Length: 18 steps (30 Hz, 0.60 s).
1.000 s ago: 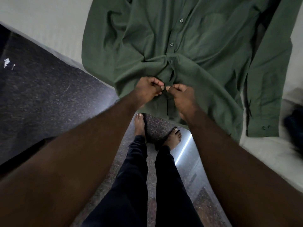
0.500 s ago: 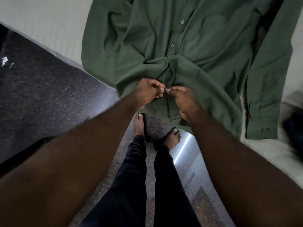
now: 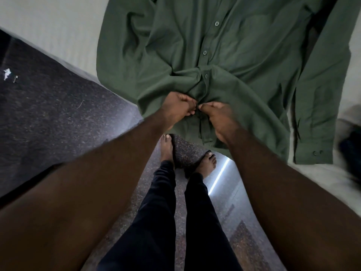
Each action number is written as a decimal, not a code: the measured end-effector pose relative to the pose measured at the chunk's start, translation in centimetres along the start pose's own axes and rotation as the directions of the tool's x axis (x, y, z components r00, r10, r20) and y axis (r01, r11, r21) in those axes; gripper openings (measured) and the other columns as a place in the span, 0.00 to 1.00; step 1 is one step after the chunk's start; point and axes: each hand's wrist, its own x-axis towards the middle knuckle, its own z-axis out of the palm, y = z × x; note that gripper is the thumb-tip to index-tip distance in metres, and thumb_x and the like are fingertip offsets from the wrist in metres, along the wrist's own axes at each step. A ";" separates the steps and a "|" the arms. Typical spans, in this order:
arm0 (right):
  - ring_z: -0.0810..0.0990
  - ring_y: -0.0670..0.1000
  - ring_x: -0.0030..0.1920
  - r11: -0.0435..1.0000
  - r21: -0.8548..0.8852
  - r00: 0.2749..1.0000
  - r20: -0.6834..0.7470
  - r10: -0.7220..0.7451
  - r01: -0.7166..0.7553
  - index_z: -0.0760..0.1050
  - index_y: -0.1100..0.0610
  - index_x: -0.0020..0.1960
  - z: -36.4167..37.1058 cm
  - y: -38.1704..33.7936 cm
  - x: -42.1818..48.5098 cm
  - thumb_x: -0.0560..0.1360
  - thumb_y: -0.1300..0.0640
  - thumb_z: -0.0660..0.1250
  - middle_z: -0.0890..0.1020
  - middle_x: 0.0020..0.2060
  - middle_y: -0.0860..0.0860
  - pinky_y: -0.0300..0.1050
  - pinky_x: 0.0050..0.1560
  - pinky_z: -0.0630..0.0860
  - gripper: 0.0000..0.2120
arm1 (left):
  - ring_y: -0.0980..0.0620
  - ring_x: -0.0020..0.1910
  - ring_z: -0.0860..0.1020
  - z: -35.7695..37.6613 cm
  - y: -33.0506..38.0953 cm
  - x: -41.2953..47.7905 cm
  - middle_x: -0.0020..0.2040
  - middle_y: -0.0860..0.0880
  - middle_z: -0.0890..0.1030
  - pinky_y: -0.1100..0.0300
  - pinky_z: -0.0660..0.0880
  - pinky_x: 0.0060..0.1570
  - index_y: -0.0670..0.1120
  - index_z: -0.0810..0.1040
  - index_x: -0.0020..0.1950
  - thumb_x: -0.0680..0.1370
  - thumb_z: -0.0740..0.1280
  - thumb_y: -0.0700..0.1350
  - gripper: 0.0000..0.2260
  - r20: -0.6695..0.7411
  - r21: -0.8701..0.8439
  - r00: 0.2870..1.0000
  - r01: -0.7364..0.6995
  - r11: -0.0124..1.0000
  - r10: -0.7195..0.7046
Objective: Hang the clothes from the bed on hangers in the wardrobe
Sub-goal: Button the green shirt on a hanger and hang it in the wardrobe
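shirt (image 3: 244, 61), dark green and long-sleeved, lies front-up on the pale bed (image 3: 48, 24), its hem end hanging over the bed's edge towards the person. both hands meet at the button strip in the lower part of the shirt, below the lowest fastened button (image 3: 206, 75). the left hand (image 3: 176, 108) has its fingers curled and pinches the cloth on one side of the strip; the right hand (image 3: 219, 119) is curled too and pinches the cloth on the other side, thumb tips almost touching. the cloth is bunched into folds just above the hands. whether a button sits between the fingers is hidden.

one sleeve (image 3: 322, 85) runs down the right of the view, apart from the hands, ending in a buttoned cuff (image 3: 316, 153) on the bed. the other sleeve (image 3: 117, 55) lies at the left, beside the bed's edge.

below the hands, bare feet (image 3: 167, 149) in dark trousers (image 3: 156, 212) stand on the speckled floor (image 3: 48, 118). a white scrap (image 3: 7, 73) lies on the floor far left. a dark blurred thing (image 3: 351, 153) sits at the right edge.
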 end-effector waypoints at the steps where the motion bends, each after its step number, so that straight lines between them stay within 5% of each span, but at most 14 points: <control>1: 0.78 0.48 0.37 1.000 0.002 1.000 0.004 -0.011 0.011 0.78 0.57 0.37 0.0 0.1 0.0 0.74 0.66 0.70 0.82 0.33 0.51 0.41 0.44 0.75 0.08 | 0.57 0.27 0.76 -0.1 0.3 -0.1 0.30 0.48 0.79 0.66 0.74 0.32 0.42 0.78 0.37 0.77 0.68 0.36 0.09 0.010 -0.016 1.000 0.017 1.000 -0.017; 7: 0.72 0.39 0.25 0.998 -0.048 0.999 -0.023 -0.039 0.037 0.76 0.58 0.37 0.6 0.0 -0.4 0.74 0.67 0.70 0.78 0.29 0.50 0.32 0.32 0.70 0.10 | 0.59 0.25 0.75 -0.1 0.4 0.2 0.24 0.52 0.78 0.68 0.73 0.30 0.43 0.77 0.34 0.76 0.70 0.38 0.11 0.022 0.085 1.000 -0.015 0.996 0.013; 14: 0.78 0.51 0.40 0.998 -0.054 0.999 -0.029 -0.043 0.042 0.78 0.57 0.38 0.7 0.0 -0.3 0.74 0.66 0.71 0.82 0.36 0.54 0.44 0.47 0.76 0.08 | 0.62 0.21 0.75 0.4 -0.1 0.9 0.30 0.46 0.75 0.69 0.72 0.24 0.44 0.70 0.35 0.78 0.67 0.36 0.13 -0.053 0.069 0.999 0.013 0.998 -0.010; 18: 0.75 0.45 0.37 0.998 -0.066 1.000 0.011 0.010 -0.009 0.75 0.57 0.38 0.5 -0.7 -0.4 0.77 0.66 0.67 0.79 0.35 0.51 0.33 0.41 0.73 0.10 | 0.62 0.22 0.75 0.3 -0.3 0.7 0.33 0.46 0.75 0.69 0.73 0.29 0.44 0.71 0.37 0.79 0.66 0.35 0.12 -0.023 0.043 1.000 -0.002 0.999 0.003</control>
